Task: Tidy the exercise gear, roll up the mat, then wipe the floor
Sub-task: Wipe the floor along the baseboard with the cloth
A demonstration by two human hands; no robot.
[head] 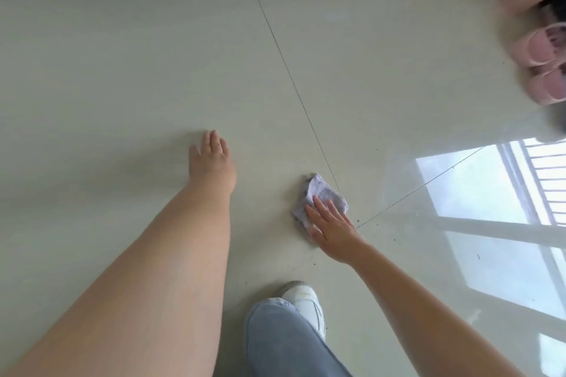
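On pale tiled floor (122, 70), just left of the dark grout line (294, 86): grey cloth (318, 193), crumpled, pressed flat under right hand (332, 228), fingers straight and spread. Further left of that line, left hand (211, 159) planted on tile, fingers straight, together.

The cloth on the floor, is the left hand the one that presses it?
No: the right hand presses the cloth with straight fingers, while the left hand rests flat on the bare floor.
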